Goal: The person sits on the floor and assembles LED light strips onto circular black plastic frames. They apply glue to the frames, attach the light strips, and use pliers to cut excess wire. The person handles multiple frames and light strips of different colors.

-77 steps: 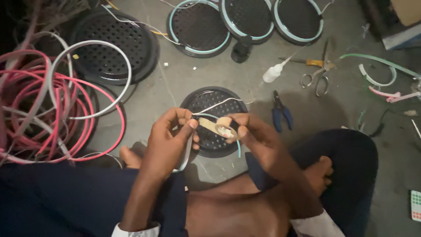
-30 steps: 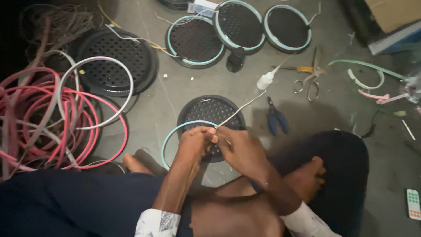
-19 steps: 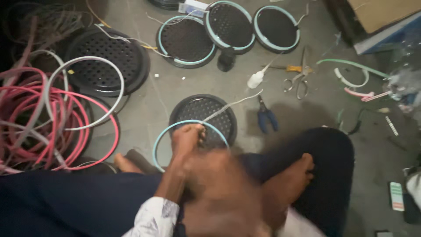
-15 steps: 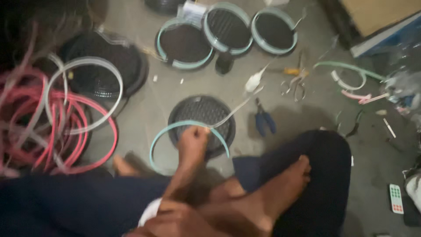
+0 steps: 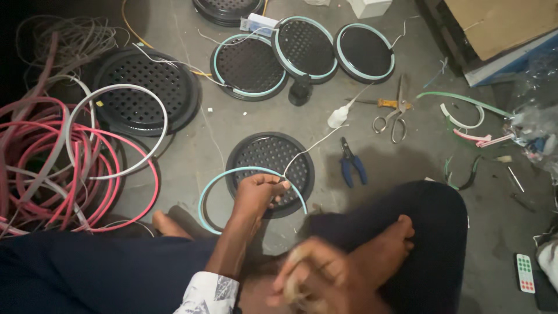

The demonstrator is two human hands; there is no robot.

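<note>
My left hand (image 5: pixel 260 195) pinches the end of a pale blue flexible strip (image 5: pixel 221 179) bent into a ring, together with a thin white wire (image 5: pixel 314 145) that runs up and to the right. The ring lies against a round black perforated disc (image 5: pixel 264 157) on the floor in front of my crossed legs. My right hand (image 5: pixel 311 282) is low near my lap, blurred, with its fingers curled around something pale that I cannot make out.
Coils of pink and white strip (image 5: pixel 64 168) lie at left over a large black disc (image 5: pixel 145 87). Three discs with blue rims (image 5: pixel 305 49) sit at the top. Blue pliers (image 5: pixel 352 164), scissors (image 5: pixel 395 119), a white glue bottle (image 5: pixel 338 116) and a remote (image 5: pixel 525 273) lie to the right.
My right hand has left the strip and pulled back toward my lap. The left hand stays on the strip's end at the disc. The camera has shifted a little.
</note>
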